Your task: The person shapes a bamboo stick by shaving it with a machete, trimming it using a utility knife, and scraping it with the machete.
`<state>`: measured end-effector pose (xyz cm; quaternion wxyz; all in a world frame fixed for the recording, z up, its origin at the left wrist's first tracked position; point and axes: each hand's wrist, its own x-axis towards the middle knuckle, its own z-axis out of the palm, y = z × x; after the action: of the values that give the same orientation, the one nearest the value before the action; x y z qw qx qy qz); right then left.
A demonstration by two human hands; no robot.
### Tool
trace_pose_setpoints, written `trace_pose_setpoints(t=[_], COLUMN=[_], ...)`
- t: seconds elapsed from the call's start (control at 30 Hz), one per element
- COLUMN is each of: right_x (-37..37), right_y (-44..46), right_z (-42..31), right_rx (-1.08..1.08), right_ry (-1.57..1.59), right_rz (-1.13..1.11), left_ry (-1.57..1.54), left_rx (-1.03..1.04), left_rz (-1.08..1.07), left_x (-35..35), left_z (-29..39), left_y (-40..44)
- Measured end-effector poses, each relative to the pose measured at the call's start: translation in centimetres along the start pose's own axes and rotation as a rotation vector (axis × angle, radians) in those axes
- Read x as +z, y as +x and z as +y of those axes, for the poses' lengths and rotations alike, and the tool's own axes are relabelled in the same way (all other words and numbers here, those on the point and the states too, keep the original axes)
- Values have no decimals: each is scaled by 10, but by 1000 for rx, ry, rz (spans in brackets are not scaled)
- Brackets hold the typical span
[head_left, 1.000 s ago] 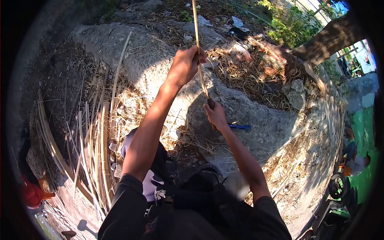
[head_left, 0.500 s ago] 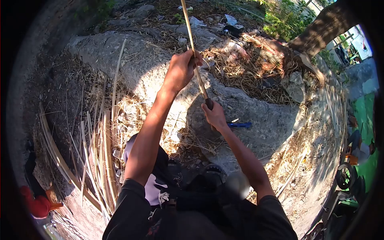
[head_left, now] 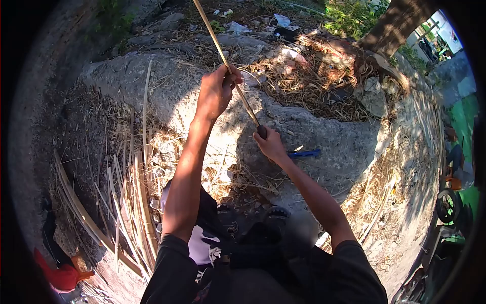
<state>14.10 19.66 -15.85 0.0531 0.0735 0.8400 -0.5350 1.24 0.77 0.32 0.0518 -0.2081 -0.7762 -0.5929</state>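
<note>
A long, thin bamboo strip (head_left: pixel 211 34) runs slantwise from the top of the view down toward my right hand. My left hand (head_left: pixel 218 88) is closed round it, thumb and fingers pinched together. Lower down, my right hand (head_left: pixel 272 146) grips a knife by its dark handle (head_left: pixel 261 131), at the strip's lower part. The blade lies along the strip and is hard to make out. Just beyond my right hand, a blue tool (head_left: pixel 305 153), perhaps a cutter, rests on the grey rock (head_left: pixel 334 157).
Several split bamboo strips (head_left: pixel 144 213) lie at the left beside a thicker curved piece (head_left: pixel 83 215). Dry shavings (head_left: pixel 298 93) cover the ground beyond the rock, near a tree trunk (head_left: pixel 397 28). A person in red (head_left: pixel 61 276) is at the lower left; a wheel (head_left: pixel 448 206) stands at the right.
My left hand has moved left and slightly down, and the strip's upper end has swung left. My right hand stays almost in place. The view has shifted a little.
</note>
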Motion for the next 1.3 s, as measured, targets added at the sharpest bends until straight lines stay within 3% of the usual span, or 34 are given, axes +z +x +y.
trace_pose_setpoints(t=[0.17, 0.4, 0.47, 0.6, 0.67, 0.77, 0.83, 0.9, 0.97, 1.0, 1.07, 1.17, 1.3], right_x=[1, 1, 4, -1, 4, 22, 21, 19, 12, 11, 10, 11, 6], right_y=[9, -21, -22, -11, -7, -11, -7, -12, -12, -10, -10, -10, -20], right_z=[11, 14, 8, -14, -10, 43, 40, 36, 28, 26, 26, 21, 8], right_rx=[110, 152, 258, 250, 24, 62, 67, 86, 295, 294, 530, 589, 407], right_ry=[-77, -88, 210, 495, 178, 64, 20, -26, 240, 244, 747, 973, 657], right_rz=[-31, -11, -46, -124, 14, 40, 50, 53, -79, -75, -171, -205, -195], left_ry=[56, 26, -20, -20, 8, 14, -66, 45, -6, -5, 9, -11, 6], left_rx=[19, -144, -141, -158, -170, -155, -162, -136, -151, -126, -101, -85, -63], left_rz=[15, -66, -89, -81, -84, -96, -94, -119, -76, -89, -103, -113, -84], left_x=[-6, 5, 6, 9, 9, 1, -5, -7, -5, -4, 0, 5, 9], left_z=[-2, 7, 3, 10, 11, 6, 7, 9, 12, 14, 15, 20, 17], left_y=[1, 1, 4, 3, 2, 0, -4, -8, -14, -16, -19, -21, -20])
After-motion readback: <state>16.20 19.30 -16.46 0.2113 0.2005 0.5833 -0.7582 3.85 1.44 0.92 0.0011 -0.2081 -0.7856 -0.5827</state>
